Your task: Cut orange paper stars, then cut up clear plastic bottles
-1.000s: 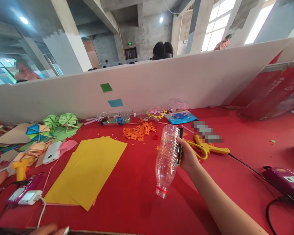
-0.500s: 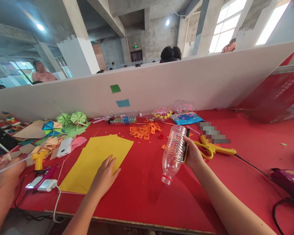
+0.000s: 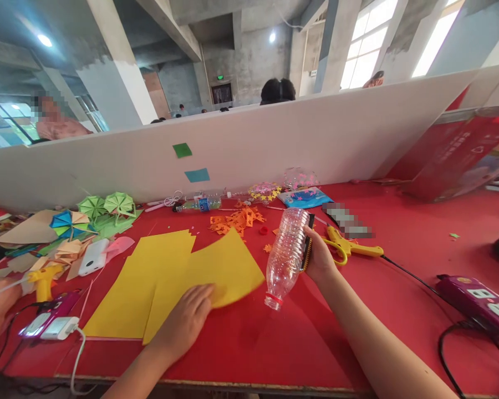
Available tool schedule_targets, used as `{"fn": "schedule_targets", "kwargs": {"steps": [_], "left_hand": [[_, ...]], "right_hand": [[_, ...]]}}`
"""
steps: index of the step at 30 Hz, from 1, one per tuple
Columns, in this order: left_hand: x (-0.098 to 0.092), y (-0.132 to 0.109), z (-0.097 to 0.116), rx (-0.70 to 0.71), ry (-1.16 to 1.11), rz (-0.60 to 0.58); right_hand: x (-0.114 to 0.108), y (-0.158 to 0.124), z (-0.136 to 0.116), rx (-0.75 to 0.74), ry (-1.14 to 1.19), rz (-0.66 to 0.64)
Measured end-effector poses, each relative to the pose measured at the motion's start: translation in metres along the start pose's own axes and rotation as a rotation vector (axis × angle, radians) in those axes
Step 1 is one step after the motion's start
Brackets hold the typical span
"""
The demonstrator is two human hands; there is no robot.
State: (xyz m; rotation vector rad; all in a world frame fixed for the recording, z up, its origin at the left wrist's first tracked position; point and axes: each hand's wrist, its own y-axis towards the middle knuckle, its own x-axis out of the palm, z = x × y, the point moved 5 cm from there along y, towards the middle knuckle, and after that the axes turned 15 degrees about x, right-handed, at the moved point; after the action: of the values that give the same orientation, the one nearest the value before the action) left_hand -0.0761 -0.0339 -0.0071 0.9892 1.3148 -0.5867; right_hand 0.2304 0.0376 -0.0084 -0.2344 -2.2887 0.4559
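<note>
The right hand (image 3: 322, 259) is closed around the side of a clear plastic bottle (image 3: 288, 249), which lies to the left of the palm. A dark strip with yellow teeth (image 3: 307, 249) runs along the bottle's right side, between it and the hand. Most of the gripping fingers are hidden behind. The bottle tilts, its base away from the person and its red-ringed neck slanting down to the left; whether it touches the red table (image 3: 241, 354) is hard to tell.

The left hand (image 3: 187, 317) lies over the near edge of a yellow sheet (image 3: 228, 263), fingers close together; I cannot tell whether they pinch the paper or only press it. The sheet bends up beyond the fingertips and overlaps more yellow paper (image 3: 137, 282) on its left. A yellow glue gun (image 3: 360, 249) lies beyond the right hand.
</note>
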Motion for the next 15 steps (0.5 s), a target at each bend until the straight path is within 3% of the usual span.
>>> {"fn": "schedule_targets", "kwargs": {"steps": [4,7,10,13,15], "left_hand": [[0.003,-0.008,0.043,0.216,-0.060,-0.049],[0.005,-0.005,0.057,0.275,-0.144,-0.092],[0.000,0.013,0.051,0.258,-0.217,-0.101],[-0.001,0.040,0.029,0.063,-0.191,-0.035],[0.010,0.055,0.021,-0.030,-0.194,-0.043]], "right_hand": [[0.001,-0.003,-0.004,-0.039,0.024,0.009],[0.001,-0.004,-0.004,-0.031,0.029,0.020],[0.001,-0.004,-0.004,-0.013,0.030,0.028],[0.001,-0.004,-0.003,-0.004,0.022,0.024],[0.001,-0.004,-0.003,-0.002,0.014,0.018]]}}
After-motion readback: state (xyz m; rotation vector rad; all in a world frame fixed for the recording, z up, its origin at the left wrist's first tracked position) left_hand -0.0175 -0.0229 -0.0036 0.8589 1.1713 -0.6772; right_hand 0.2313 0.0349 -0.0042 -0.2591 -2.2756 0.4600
